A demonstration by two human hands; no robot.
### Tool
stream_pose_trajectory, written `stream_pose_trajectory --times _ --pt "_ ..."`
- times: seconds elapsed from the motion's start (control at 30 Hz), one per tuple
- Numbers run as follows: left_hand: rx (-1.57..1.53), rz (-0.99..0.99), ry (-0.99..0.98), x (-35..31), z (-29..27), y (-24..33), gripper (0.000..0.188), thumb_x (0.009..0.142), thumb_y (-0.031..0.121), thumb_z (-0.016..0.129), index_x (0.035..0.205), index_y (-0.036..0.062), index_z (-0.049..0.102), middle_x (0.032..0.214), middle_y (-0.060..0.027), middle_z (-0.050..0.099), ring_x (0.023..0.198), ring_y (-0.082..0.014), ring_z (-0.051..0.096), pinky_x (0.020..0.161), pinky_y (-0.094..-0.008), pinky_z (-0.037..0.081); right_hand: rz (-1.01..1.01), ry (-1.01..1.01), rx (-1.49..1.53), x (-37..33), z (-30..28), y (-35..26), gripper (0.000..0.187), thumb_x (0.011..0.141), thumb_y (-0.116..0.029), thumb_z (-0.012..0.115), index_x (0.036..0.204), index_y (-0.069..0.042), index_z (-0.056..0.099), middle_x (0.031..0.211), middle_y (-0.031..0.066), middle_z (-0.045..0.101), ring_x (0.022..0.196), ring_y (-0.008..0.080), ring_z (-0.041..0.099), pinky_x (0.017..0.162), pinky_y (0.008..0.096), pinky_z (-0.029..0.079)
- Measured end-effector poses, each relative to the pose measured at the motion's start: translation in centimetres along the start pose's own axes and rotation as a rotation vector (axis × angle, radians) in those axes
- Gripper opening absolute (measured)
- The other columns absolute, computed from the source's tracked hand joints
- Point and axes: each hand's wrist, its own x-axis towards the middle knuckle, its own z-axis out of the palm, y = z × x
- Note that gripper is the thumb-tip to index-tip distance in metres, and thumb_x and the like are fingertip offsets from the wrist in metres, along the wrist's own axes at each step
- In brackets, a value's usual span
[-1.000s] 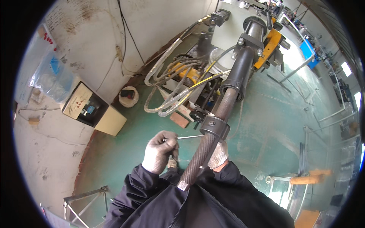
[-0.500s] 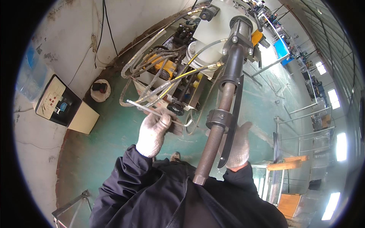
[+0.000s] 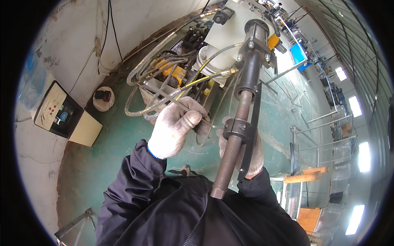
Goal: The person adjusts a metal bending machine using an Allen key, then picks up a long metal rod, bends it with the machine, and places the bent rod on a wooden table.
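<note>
Metal hex key (image 3: 166,95), gripped in the left hand (image 3: 175,128), points at the black collar (image 3: 237,129). Right hand (image 3: 258,155) curls behind; grip unclear.

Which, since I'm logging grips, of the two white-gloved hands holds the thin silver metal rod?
The left hand grips the thin silver rod; the right hand lies partly behind the round black metal collar.

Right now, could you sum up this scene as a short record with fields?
Left hand: gloved, gripping a bent metal rod
Rod tip: beside the dark collar; contact unclear
Right hand: gloved, behind the collar, partly hidden
Collar: around the threaded shaft
Flat dark bar: alongside the shaft, on its right
Floor: green
</note>
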Motion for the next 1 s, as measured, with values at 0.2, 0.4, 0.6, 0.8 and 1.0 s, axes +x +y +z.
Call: stream_pose_trajectory --times 0.2,0.4,0.6,0.8,1.0 --pt "0.034 -0.023 -0.01 0.8 0.2 0.8 0.049 0.11 0.045 0.079 0.116 -0.0025 0.068 0.091 -0.0098 0.076 0.08 -0.0175 0.073 0.076 -0.0338 0.06 -0.107 0.014 -0.423 -0.4 0.6 -0.4 0.069 0.116 -0.061 0.045 0.147 -0.001 0.058 0.112 0.0193 0.073 0.084 0.0277 0.074 0.069 0.0418 0.061" --pt "0.046 -0.054 -0.008 0.9 -0.2 0.8 0.05 0.109 0.046 0.08 0.116 -0.0025 0.068 0.09 -0.0092 0.075 0.08 -0.0176 0.072 0.077 -0.0337 0.06 0.076 0.012 0.201 0.1 0.0 0.3 0.07 0.115 -0.061 0.045 0.15 -0.002 0.058 0.112 0.0198 0.072 0.084 0.0286 0.073 0.069 0.0427 0.061" --pt "0.008 -0.055 -0.031 1.2 0.2 0.0 0.054 0.108 0.049 0.081 0.116 -0.0022 0.067 0.09 -0.0097 0.075 0.08 -0.0188 0.073 0.076 -0.034 0.06 -0.02 -0.095 0.241 -0.5 -0.2 0.5 0.06 0.122 -0.049 0.047 0.148 0.002 0.063 0.119 0.0194 0.077 0.096 0.0257 0.076 0.08 0.0395 0.066" --pt "-0.034 -0.071 -0.05 1.9 0.0 -0.8 0.061 0.105 0.056 0.081 0.114 -0.0025 0.067 0.093 -0.0105 0.075 0.079 -0.0206 0.076 0.074 -0.0327 0.062 -0.301 0.056 -0.909 -0.3 -1.1 1.0 0.076 0.117 -0.065 0.04 0.153 -0.001 0.057 0.111 0.0194 0.073 0.084 0.0311 0.073 0.07 0.0442 0.062" --pt "-0.106 -0.076 -0.04 2.5 0.0 -2.2 0.063 0.104 0.058 0.08 0.112 -0.0032 0.067 0.095 -0.0128 0.075 0.079 -0.0212 0.077 0.074 -0.033 0.063 -0.347 0.01 -1.064 -0.3 -2.2 1.3 0.082 0.117 -0.071 0.038 0.154 0.0 0.056 0.113 0.0169 0.072 0.089 0.0303 0.072 0.072 0.0442 0.062"
